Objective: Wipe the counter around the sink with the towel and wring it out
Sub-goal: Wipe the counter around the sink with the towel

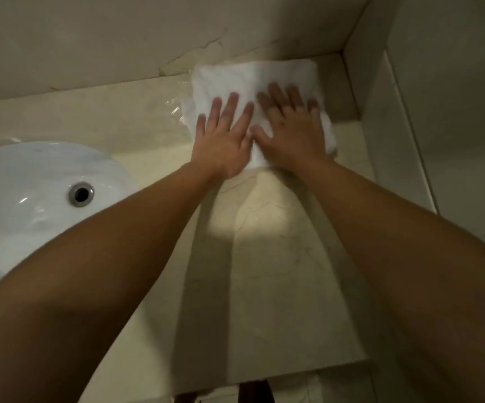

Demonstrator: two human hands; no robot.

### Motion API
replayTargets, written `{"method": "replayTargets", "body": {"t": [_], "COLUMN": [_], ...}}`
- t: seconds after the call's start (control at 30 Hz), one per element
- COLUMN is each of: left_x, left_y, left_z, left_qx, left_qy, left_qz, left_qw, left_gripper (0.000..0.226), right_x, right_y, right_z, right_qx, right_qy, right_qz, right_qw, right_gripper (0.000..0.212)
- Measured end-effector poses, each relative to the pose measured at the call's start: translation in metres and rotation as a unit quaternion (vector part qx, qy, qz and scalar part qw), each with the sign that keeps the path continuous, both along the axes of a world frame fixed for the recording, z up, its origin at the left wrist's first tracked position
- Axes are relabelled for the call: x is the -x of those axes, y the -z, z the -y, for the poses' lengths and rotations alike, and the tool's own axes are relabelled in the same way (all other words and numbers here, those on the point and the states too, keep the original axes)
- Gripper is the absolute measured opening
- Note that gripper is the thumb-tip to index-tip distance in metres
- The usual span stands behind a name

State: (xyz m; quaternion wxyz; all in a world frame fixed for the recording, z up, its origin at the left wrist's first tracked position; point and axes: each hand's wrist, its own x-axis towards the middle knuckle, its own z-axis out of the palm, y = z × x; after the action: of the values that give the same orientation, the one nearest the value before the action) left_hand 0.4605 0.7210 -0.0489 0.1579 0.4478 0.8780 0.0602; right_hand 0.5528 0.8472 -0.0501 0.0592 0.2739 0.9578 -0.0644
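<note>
The white towel (252, 82) lies flat on the marble desk (279, 257), in the back corner against the wall, well to the right of the white sink (31, 184). Left hand (223, 141) and right hand (293, 132) press it side by side, fingers (231, 109) straight and spread wide, gripping nothing. Water glistens just left of the towel. Sound practice, in my judgement: keep both palms flat with even pressure and draw the towel through that wet patch.

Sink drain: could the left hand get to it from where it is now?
Probably yes. The left hand lies flat on the towel, holding nothing, and the drain sits open in the sink to its left with nothing between them.
</note>
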Motion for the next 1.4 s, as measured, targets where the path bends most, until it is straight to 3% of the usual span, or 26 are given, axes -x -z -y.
{"method": "replayTargets", "body": {"t": [0.3,0.5,0.7,0.97,1.2,1.4], "left_x": [-0.052,-0.115,-0.170,-0.184,-0.169,-0.162], "left_y": [0.000,0.001,0.003,0.006,0.008,0.003], "left_z": [-0.023,0.029,0.090,0.181,0.266,0.236], "left_qx": [-0.005,-0.025,-0.020,-0.052,-0.049,-0.012], "left_qy": [0.111,0.159,0.231,0.291,0.225,0.163], "left_qz": [-0.004,0.026,0.030,0.036,0.015,0.008], "left_qw": [0.994,0.987,0.972,0.955,0.973,0.986], "left_gripper": [0.057,0.057,0.064,0.056,0.054,0.058], "right_x": [-0.080,-0.156,-0.224,-0.246,-0.222,-0.217], "right_y": [-0.006,-0.006,-0.006,0.005,0.007,0.006], "right_z": [0.005,0.061,0.142,0.255,0.315,0.253], "right_qx": [0.030,0.050,0.040,0.011,0.002,0.010], "right_qy": [0.136,0.167,0.237,0.303,0.184,0.061], "right_qz": [-0.023,-0.016,0.003,-0.013,-0.011,-0.038], "right_qw": [0.990,0.984,0.971,0.953,0.983,0.997], "right_gripper": [0.063,0.064,0.081,0.067,0.067,0.069]}}
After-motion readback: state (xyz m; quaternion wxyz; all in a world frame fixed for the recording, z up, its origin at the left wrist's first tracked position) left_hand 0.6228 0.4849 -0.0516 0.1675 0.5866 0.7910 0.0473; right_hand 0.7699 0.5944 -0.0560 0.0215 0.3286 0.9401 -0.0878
